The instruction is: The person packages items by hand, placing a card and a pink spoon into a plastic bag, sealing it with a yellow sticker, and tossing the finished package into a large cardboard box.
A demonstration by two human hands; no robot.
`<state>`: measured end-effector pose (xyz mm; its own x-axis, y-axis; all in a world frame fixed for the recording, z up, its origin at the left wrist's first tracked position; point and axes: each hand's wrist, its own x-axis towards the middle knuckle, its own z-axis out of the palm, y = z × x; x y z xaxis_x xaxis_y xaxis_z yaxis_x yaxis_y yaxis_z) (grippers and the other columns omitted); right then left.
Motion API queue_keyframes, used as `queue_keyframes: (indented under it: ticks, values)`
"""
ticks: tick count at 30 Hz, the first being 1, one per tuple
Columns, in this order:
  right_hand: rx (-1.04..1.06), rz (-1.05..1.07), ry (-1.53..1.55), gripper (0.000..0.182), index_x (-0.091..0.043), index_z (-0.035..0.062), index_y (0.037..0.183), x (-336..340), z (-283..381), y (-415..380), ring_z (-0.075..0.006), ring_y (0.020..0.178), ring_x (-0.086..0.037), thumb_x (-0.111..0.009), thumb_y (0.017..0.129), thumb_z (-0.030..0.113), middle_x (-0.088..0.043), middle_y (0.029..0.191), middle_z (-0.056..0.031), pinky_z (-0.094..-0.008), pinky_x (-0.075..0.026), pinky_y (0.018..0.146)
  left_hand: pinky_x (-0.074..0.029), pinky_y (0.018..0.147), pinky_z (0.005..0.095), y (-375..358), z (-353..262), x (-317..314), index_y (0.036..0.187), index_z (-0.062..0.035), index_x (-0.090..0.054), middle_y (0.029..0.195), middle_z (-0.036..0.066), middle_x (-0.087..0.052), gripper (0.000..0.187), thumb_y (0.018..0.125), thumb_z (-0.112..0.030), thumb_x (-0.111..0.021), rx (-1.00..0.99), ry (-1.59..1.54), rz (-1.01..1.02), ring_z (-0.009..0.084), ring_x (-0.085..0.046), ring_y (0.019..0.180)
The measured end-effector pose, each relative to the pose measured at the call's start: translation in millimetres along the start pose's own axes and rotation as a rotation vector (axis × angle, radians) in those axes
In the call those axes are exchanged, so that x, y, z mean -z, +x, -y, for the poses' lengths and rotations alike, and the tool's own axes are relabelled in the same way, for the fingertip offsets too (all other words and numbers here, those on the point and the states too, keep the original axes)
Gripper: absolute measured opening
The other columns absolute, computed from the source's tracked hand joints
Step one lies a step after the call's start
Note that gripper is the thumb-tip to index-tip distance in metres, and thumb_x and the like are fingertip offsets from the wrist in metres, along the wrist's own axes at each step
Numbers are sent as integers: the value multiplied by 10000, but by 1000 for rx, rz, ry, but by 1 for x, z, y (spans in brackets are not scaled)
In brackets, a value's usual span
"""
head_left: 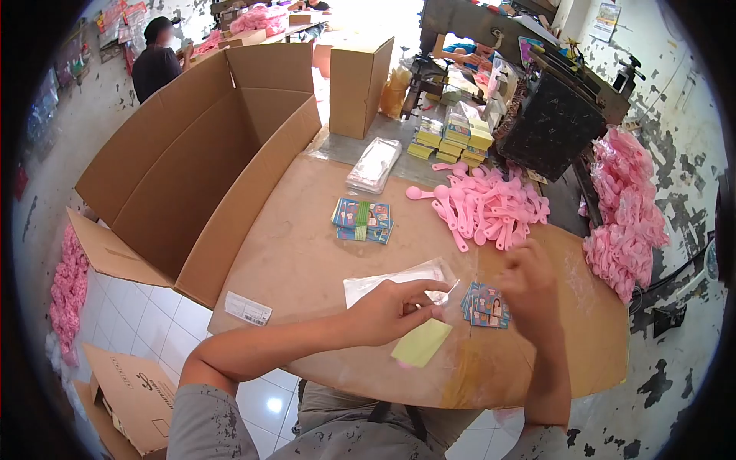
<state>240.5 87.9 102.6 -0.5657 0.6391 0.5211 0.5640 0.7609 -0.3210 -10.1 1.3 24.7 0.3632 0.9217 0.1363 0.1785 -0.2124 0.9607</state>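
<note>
My left hand [395,310] is closed at the table's middle, its thumb and fingers pinching the edge of a clear plastic bag. Below that hand a yellow card [422,343] shows, with a bit of pink beside it. Under and behind the hand lie flat clear bags [366,288]. My right hand [529,280] is raised over the right side, fingers curled and blurred; whether they hold anything is hidden. Beside it several small blue printed cards [486,306] are fanned out on the cardboard-covered table [299,230]. A heap of pink spoons [491,203] lies beyond my right hand.
A large open carton [253,184] stands left. Banded blue cards [363,220], a stack of clear bags [374,165] and yellow card stacks [460,138] lie farther back. A dark machine [552,119] and bagged pink items [625,207] are right. A person [157,65] is back left.
</note>
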Motion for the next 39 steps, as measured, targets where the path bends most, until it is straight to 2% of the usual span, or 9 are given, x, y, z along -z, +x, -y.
queue_keyframes:
  ticks: [3,7,10,11,14,20,24,30,39]
  values:
    - [-487,40,668,66,-585,35,991,60,-42,-50,-98,645,-572,-640,969,64,-559,757,-37,-274,-481,571,-570,768,323,4,15,-4,1423,-43,-556,1013,134,-798,374,1063,-131,-606,-88,-114,-103,162,-759,906]
    - [-201,-32,1342,178,-576,11,1187,136,-165,-128,-119,638,-630,-534,1013,16,-619,765,-46,-257,-513,576,-509,988,291,7,11,2,1505,-13,-460,1188,155,-751,411,1098,-43,-509,26,-251,-42,143,-670,1173]
    - [-713,-182,68,330,-572,33,1292,133,-227,-169,-237,995,-708,-586,964,-3,-674,1030,-129,-345,-570,887,-501,1011,297,7,11,2,1519,-7,-437,1194,157,-750,427,1099,-41,-506,47,-238,-32,145,-661,1195]
    - [-520,-57,-882,501,-552,6,1378,115,-288,-241,-353,1251,-621,-559,889,-106,-645,1241,-214,-433,-477,1078,-500,1015,299,7,9,2,1523,-9,-431,1196,157,-749,432,1099,-44,-508,53,-261,-20,144,-658,1200]
    - [-641,-183,-571,508,-589,12,1359,105,-178,-187,-369,1372,-510,-569,867,-114,-562,1374,-229,-464,-376,1163,-497,1026,301,10,12,1,1529,-11,-423,1187,157,-752,442,1098,-44,-512,54,-308,3,146,-658,1205]
    - [-553,-304,-254,251,-690,16,1172,83,-107,-126,-322,1117,-654,-636,930,-24,-680,1136,-156,-401,-495,978,-500,926,254,14,14,-5,1512,-7,-455,1156,139,-765,423,1097,-48,-525,43,-319,-69,97,-660,1117]
    - [-203,-15,-18,212,-707,21,1150,26,-48,-78,-261,967,-679,-711,960,116,-696,1032,-129,-365,-529,834,-476,812,218,13,14,-6,1486,-11,-496,1121,110,-770,396,1098,-75,-547,60,-306,-94,40,-630,1011]
    - [-254,373,634,328,-683,27,1222,-38,1,-33,-144,900,-656,-782,929,137,-697,1023,-66,-292,-504,783,-467,710,214,9,12,-5,1421,-10,-571,1038,88,-769,340,1094,-101,-574,31,-174,-160,24,-617,876]
    - [-381,343,1056,248,-683,8,1195,-79,-22,-44,-99,950,-655,-745,958,46,-712,1075,-38,-274,-515,850,-577,931,276,11,16,-1,1358,47,-607,1125,132,-749,322,1071,-99,-612,87,-309,-178,126,-701,1049]
